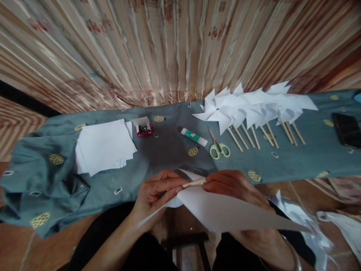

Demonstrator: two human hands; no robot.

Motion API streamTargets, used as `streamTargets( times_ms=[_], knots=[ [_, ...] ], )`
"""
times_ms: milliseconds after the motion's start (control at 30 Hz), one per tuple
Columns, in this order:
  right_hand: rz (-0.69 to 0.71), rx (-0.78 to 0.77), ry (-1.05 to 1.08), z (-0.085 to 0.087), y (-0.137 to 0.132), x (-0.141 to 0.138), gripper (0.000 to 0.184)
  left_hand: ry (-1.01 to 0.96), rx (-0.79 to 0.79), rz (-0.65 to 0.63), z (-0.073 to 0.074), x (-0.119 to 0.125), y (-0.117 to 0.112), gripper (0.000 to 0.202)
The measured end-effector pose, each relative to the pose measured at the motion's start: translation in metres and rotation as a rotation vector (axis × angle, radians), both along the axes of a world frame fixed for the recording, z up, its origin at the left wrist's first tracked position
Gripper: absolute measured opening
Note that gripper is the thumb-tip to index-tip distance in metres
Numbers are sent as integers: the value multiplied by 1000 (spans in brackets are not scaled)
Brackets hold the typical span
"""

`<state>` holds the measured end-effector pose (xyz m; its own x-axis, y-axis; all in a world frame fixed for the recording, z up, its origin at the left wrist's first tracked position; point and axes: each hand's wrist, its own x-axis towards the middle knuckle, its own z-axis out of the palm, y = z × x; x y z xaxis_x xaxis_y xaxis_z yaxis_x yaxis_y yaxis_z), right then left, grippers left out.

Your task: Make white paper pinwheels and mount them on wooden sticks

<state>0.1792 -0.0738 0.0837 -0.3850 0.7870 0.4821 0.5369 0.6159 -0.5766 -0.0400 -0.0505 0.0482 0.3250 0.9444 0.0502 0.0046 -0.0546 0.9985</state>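
Observation:
A white paper pinwheel (214, 207) is held over my lap at the table's near edge, its blades spreading down and to the right. My left hand (158, 192) pinches a thin wooden stick (193, 183) lying across the paper. At the stick's other end, my right hand (231, 188) has its fingers closed on the stick and paper; its fingertips are partly hidden. Beyond my hands are green-handled scissors (218, 146) and a glue stick (194, 136). An opened small red box (143, 128) of dark metal pins stands farther left.
A stack of white paper squares (104, 146) lies left on the grey-green cloth (163, 158). Several finished pinwheels (248, 107) on sticks overlap at the back right. A dark phone (346, 130) rests at far right. Curtains (169, 49) hang behind. Crumpled plastic (304, 222) is lower right.

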Motion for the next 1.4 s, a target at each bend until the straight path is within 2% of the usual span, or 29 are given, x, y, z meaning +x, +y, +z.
streamTargets(
  times_ms=[267, 633, 967, 1233, 1400],
  knots=[
    [-16, -6, 22, -2, 0, 0, 18, -11, -6, 2, 0, 2, 0, 18],
    [-28, -61, 85, -12, -5, 2, 25, 43, 16, -3, 3, 2, 2, 17],
    [-11, -22, 17, -4, -2, 1, 22, 13, -20, -17, 5, 3, 3, 26],
    [-6, -13, 29, -3, 0, 0, 21, 21, -25, -6, 6, 4, 3, 17],
    [-16, -14, 19, -2, 0, 0, 22, 36, -13, -8, 6, 4, 4, 22]
  ],
)
